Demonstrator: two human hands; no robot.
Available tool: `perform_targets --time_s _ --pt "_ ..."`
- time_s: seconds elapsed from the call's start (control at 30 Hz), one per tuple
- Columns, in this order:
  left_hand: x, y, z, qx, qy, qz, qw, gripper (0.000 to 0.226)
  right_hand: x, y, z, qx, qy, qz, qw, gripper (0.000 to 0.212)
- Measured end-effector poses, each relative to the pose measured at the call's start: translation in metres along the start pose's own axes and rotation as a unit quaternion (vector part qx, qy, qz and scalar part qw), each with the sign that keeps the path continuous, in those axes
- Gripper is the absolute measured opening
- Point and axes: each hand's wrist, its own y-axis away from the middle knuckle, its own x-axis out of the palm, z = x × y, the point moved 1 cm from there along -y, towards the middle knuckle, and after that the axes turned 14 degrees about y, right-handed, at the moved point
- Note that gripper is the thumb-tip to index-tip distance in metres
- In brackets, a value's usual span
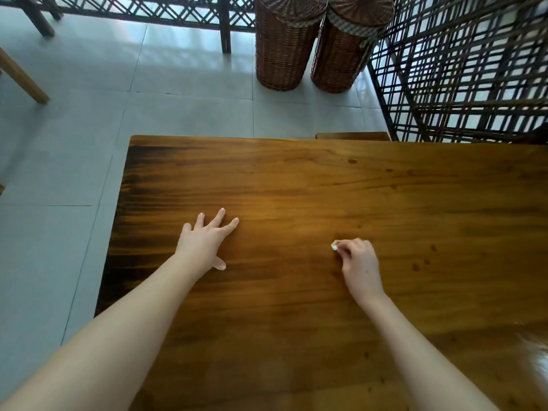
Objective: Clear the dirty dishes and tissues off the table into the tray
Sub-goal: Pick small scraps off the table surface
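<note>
Head camera looks down on a wooden table point(296, 179) over a pale tiled floor point(74, 129). Toward the left, the left hand point(204, 241) lies flat on the tabletop, fingers straight and spread, holding nothing. Further right, the right hand point(360, 262) has its fingers curled, pinching a small white scrap of tissue point(334, 246) at the fingertips, low against the wood near the table's middle. Beyond the far edge stand two wicker baskets point(314, 46), and a dark lattice screen point(462, 72) rises at the right.
</note>
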Motion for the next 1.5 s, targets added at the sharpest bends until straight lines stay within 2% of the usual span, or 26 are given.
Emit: perform_targets --time_s 0.17,0.4,0.53,0.7,1.0,1.27,1.5 --pt "-0.003 0.017 -0.006 0.027 -0.016 -0.01 0.999 0.099 -0.002 -0.013 -0.006 0.008 0.013 0.012 1.0 0.015" --pt "0.024 0.037 -0.046 0.093 0.003 0.004 0.996 0.094 -0.013 -0.07 -0.035 0.163 0.003 0.008 0.987 0.017" --pt "0.045 0.04 -0.067 0.072 -0.02 0.048 0.996 0.102 -0.013 -0.077 -0.038 0.204 -0.019 0.002 0.979 0.018" --pt "0.052 0.038 -0.064 0.062 -0.02 0.049 0.997 0.109 -0.007 -0.052 -0.024 0.159 -0.053 0.021 0.986 0.017" --pt "0.052 0.039 -0.065 0.071 -0.016 0.026 0.997 0.105 -0.005 0.048 -0.002 0.002 0.003 0.036 0.999 0.014" --pt "0.065 0.061 -0.064 0.087 0.022 0.005 0.996 0.093 -0.007 0.085 0.004 -0.011 0.024 0.067 0.997 0.014" --pt "0.106 0.108 -0.074 0.093 0.012 0.028 0.995 0.094 -0.01 0.053 0.009 0.021 0.03 0.047 0.998 0.011"
